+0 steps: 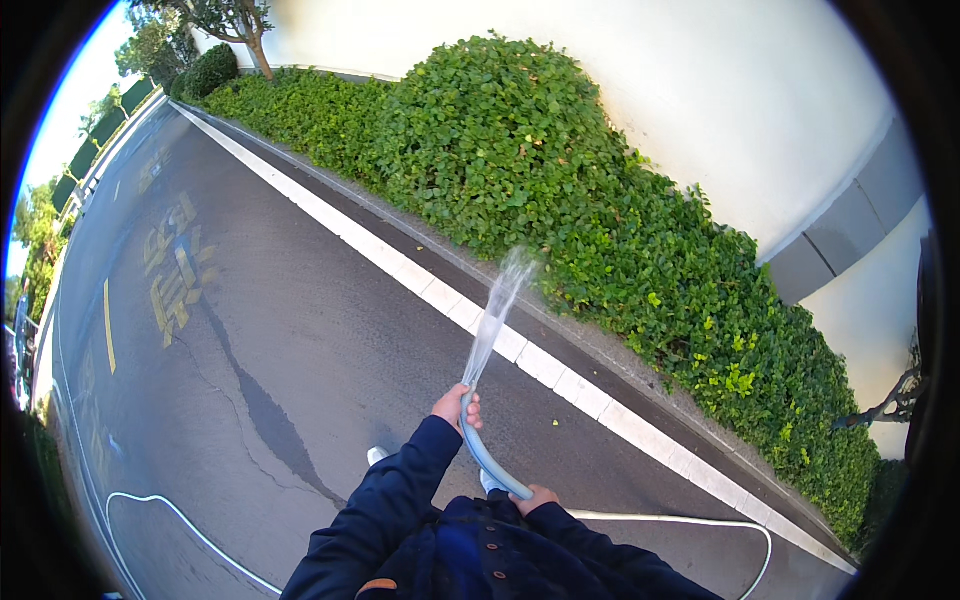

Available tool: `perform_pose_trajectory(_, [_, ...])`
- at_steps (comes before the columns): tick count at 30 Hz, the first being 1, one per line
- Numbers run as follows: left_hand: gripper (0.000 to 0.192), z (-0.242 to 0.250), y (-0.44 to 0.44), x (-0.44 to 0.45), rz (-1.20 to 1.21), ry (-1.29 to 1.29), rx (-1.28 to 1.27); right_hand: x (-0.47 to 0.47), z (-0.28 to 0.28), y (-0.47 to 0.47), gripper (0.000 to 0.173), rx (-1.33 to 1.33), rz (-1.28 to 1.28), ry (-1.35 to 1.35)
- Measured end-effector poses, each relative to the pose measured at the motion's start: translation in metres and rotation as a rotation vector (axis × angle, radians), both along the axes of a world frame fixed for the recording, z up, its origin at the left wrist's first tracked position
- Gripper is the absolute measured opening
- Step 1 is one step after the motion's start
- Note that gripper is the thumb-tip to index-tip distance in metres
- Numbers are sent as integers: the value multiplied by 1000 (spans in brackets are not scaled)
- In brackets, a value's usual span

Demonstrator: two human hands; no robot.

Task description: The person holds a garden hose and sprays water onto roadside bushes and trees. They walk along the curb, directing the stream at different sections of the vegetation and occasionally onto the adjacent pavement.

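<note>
My left hand (456, 409) grips a pale blue-grey garden hose (480, 451) just behind its open end. Water (492, 322) sprays from that end in a fanning stream across the white kerb line towards the foot of a leafy green hedge (502, 142). Close to my waist, my right hand (536, 500) is closed around the hose farther back, and the hose bows between the two hands. Dark sleeves cover both arms.
Pale hose (675, 517) trails over the asphalt (360, 360) on both sides of me. My white shoes (377, 454) stand below. A white painted strip (547, 365) and a kerb run beside the hedge, with a white wall (712, 90) behind. A tree (259, 52) stands farther off.
</note>
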State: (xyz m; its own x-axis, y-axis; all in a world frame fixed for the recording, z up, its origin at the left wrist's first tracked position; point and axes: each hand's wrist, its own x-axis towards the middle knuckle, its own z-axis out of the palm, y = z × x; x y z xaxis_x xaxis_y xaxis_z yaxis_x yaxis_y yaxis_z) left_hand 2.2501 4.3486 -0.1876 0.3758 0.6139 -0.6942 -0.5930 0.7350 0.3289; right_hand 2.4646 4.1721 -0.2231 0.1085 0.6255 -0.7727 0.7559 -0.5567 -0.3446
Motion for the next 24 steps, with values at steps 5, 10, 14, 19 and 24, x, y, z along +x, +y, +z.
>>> perform_pose_trajectory(5, [29,16,43,-96,34,-64,90,-95,-3,55,42,83,18,-5])
perform_pose_trajectory(10, [27,59,89,-189,-30,-38,197,-211,-7,102,40,179,-23,-60])
perform_pose_trajectory(14, [28,99,116,-267,-58,5,260,-298,6,135,40,239,-54,-38])
perform_pose_trajectory(19, [28,124,159,-358,-18,-4,309,-384,18,185,39,276,-41,-37])
perform_pose_trajectory(24, [27,113,216,-453,50,33,313,-471,22,249,37,280,-12,22])
